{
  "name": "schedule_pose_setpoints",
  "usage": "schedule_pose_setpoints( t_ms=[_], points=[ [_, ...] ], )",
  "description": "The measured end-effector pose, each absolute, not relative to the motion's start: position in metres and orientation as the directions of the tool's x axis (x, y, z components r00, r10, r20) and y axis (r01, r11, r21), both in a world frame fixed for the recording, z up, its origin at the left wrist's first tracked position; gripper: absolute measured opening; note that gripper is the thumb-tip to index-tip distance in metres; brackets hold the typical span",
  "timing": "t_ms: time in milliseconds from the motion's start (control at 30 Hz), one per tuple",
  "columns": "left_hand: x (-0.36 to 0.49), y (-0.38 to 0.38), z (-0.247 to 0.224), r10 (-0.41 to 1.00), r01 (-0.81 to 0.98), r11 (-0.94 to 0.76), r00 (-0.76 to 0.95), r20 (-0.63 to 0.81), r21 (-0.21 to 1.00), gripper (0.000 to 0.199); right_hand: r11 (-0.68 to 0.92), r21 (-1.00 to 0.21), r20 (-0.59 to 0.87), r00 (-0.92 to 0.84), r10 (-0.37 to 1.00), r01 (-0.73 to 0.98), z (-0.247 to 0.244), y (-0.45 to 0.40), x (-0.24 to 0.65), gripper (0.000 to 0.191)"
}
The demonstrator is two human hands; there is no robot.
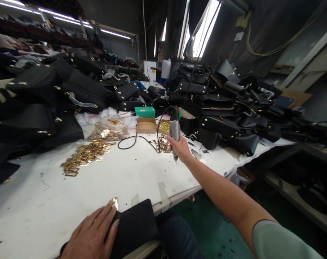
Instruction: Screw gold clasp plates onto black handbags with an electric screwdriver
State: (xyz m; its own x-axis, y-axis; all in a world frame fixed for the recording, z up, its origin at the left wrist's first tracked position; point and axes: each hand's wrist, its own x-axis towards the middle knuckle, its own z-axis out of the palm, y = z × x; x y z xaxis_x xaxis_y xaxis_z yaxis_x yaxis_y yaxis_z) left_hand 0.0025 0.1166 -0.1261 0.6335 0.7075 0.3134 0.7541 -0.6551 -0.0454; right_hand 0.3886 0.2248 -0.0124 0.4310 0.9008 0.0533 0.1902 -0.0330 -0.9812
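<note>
My right hand (pixel 182 148) is wrapped round a grey electric screwdriver (pixel 175 131), which points down above the white table with its bit clear of the surface. Flat on a black leather bag (pixel 138 223) at the table's front edge lies my left hand (pixel 92 230), fingers stretched out. Just past its fingertips, a shiny gold metal plate (pixel 115 203) sits at the bag's edge. The lower part of the bag runs out of view at the bottom.
A heap of gold metal fittings (pixel 85 156) lies on the white table (pixel 120 180). Behind are a cardboard box (pixel 146 126), a green box (pixel 144 112) and a tray of small gold parts (pixel 164 126). A black cable (pixel 127 147) loops across. Black bags (pixel 220 126) pile up on both sides.
</note>
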Motion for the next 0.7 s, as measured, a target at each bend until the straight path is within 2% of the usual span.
schedule_pose_setpoints(
  t_ms=[133,367,700],
  points=[
    [0.002,0.116,-0.128,0.709,0.755,-0.655,0.628,0.322,-0.031,0.045,0.033,-0.979,0.143,0.565,0.813,0.199,-0.027,0.233,0.418,0.059],
    [0.003,0.116,-0.127,0.726,0.763,-0.646,0.606,0.325,0.019,0.048,0.081,-0.983,0.165,0.593,0.788,0.165,-0.046,0.245,0.427,0.059],
    [0.001,0.116,-0.129,0.685,0.743,-0.664,0.648,0.332,-0.081,0.049,0.136,-0.981,0.193,0.585,0.788,0.140,-0.041,0.247,0.413,0.048]
  ],
)
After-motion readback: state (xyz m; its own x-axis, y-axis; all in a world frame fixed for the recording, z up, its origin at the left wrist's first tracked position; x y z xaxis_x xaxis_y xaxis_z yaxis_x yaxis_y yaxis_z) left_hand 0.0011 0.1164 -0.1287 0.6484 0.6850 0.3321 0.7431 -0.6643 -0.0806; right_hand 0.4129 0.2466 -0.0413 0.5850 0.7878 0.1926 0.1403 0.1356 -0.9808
